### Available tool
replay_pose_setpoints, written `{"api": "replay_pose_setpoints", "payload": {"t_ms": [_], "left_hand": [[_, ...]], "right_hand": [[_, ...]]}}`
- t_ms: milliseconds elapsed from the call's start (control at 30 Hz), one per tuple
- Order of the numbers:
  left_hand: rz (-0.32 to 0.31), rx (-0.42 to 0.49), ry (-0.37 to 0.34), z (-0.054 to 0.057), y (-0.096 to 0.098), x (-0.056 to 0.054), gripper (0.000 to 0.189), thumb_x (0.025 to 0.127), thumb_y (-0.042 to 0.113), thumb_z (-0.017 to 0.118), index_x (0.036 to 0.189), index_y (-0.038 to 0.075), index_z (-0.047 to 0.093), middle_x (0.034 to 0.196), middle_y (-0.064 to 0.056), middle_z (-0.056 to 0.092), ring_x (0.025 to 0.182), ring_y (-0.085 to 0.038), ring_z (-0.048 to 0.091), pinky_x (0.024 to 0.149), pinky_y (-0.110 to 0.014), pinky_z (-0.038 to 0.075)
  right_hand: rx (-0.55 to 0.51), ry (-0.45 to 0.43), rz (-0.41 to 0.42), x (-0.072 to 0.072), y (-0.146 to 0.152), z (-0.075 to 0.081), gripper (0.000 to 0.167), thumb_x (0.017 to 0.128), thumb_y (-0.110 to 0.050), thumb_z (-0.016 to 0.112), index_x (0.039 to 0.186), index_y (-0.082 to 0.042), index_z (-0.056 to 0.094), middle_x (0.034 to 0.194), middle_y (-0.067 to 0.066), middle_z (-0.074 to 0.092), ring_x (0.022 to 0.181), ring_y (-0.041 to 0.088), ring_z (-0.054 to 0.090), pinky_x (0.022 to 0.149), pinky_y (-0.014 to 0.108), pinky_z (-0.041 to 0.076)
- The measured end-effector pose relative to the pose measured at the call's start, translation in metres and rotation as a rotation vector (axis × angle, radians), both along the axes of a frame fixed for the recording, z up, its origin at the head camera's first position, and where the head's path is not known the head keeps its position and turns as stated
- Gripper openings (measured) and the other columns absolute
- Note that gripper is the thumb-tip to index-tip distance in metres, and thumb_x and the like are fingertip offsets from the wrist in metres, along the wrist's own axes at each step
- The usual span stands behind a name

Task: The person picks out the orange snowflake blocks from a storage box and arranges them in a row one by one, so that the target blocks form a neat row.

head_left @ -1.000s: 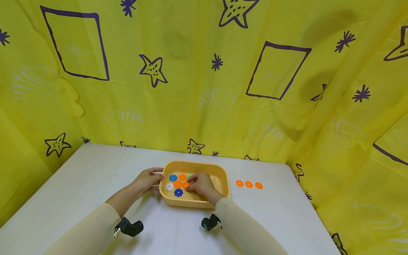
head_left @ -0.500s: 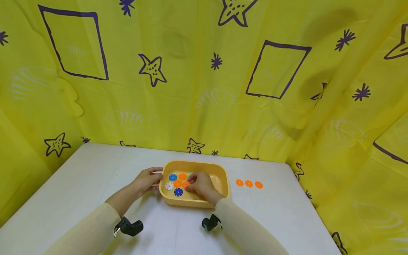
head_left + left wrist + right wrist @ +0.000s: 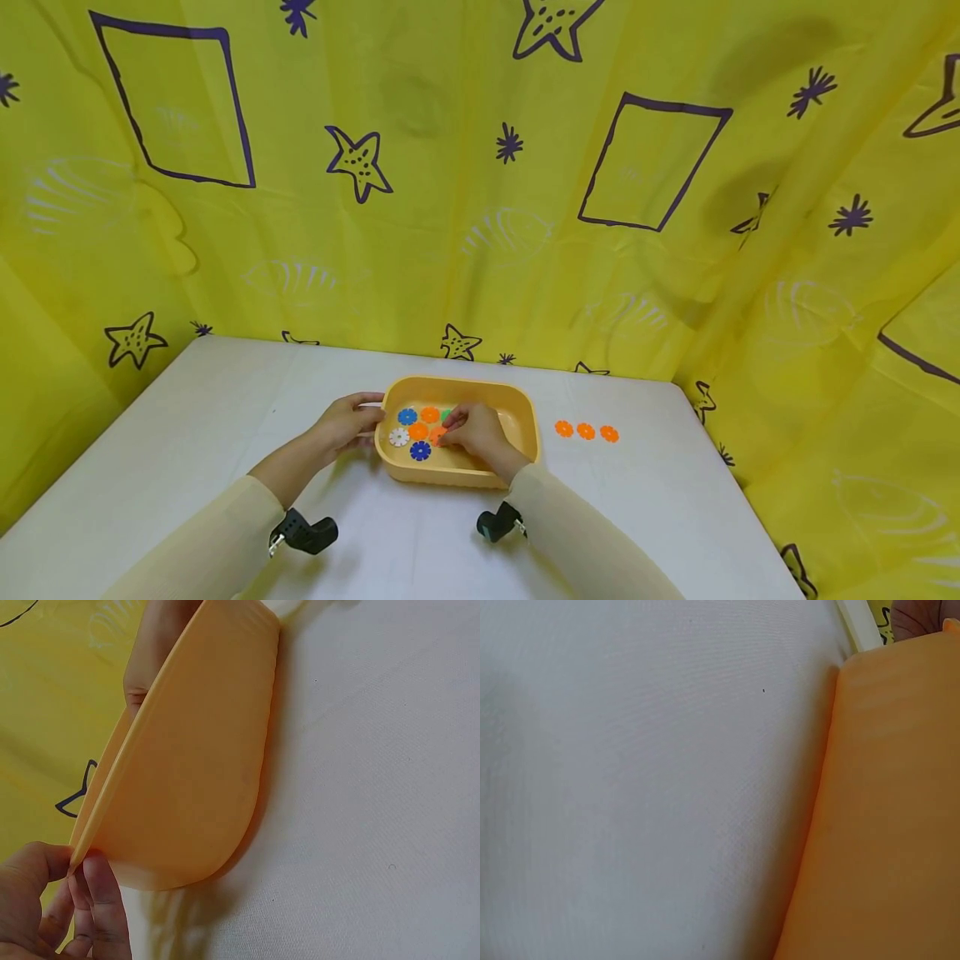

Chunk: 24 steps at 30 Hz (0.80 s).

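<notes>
A shallow yellow-orange plastic basket [image 3: 517,408] stands on the table with several notched, flower-shaped plastic discs inside. My left hand [image 3: 347,429] grips its left rim; in the left wrist view the thumb and fingers [image 3: 106,915] pinch the edge. Inside the basket my right hand [image 3: 480,432] pinches an orange disc [image 3: 437,436] with its fingertips. Beside that disc lie two more orange discs [image 3: 417,432], a light blue one [image 3: 407,417], a dark blue one [image 3: 420,451] and a white one [image 3: 398,437]. A green disc [image 3: 446,414] is partly hidden by the right hand.
Three orange discs [image 3: 586,432] lie in a row on the white table [image 3: 660,500], right of the basket. A yellow patterned curtain [image 3: 435,250] hangs behind the table and along its sides. The right wrist view shows mostly table and the basket's outer wall [image 3: 885,810].
My right hand has shifted very slightly right and up, and a little more of the orange disc at its fingertips shows. The left hand keeps its place on the rim.
</notes>
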<state>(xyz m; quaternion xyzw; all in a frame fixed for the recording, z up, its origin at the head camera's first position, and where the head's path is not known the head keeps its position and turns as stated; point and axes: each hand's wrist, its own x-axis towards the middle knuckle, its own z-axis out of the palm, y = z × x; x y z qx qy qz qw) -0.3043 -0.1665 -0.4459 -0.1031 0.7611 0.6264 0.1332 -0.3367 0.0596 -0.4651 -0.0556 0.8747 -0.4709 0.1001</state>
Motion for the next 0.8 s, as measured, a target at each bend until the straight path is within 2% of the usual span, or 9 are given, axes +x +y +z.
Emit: {"api": "replay_pose_setpoints", "payload": {"t_ms": [300, 567, 800], "left_hand": [[0.001, -0.003, -0.006, 0.0003, 0.0, -0.0008, 0.051, 0.096, 0.015, 0.059, 0.144, 0.003, 0.045, 0.125, -0.023, 0.06, 0.083, -0.019, 0.062, 0.067, -0.024, 0.055], [0.005, 0.011, -0.019, 0.0005, -0.0008, -0.0003, 0.05, 0.097, 0.014, 0.059, 0.144, 0.003, 0.045, 0.127, -0.023, 0.059, 0.084, -0.019, 0.063, 0.069, -0.025, 0.057], [0.002, 0.02, -0.019, 0.0013, -0.0002, -0.0005, 0.051, 0.096, 0.014, 0.059, 0.144, 0.003, 0.045, 0.127, -0.023, 0.059, 0.083, -0.017, 0.063, 0.069, -0.025, 0.056]], "right_hand": [[0.003, -0.025, -0.022, -0.001, 0.0027, 0.0005, 0.015, 0.075, -0.006, 0.083, 0.085, -0.005, 0.072, 0.076, 0.001, 0.064, 0.066, 0.013, 0.053, 0.061, 0.018, 0.049], [-0.04, -0.043, -0.03, -0.0016, 0.005, 0.0021, 0.013, 0.076, -0.003, 0.081, 0.086, -0.002, 0.072, 0.074, 0.002, 0.066, 0.062, 0.012, 0.057, 0.062, 0.02, 0.053], [-0.152, -0.132, -0.033, -0.0046, 0.0084, 0.0024, 0.013, 0.08, 0.002, 0.077, 0.092, 0.002, 0.071, 0.077, 0.004, 0.069, 0.066, 0.013, 0.066, 0.069, 0.027, 0.059]]}}
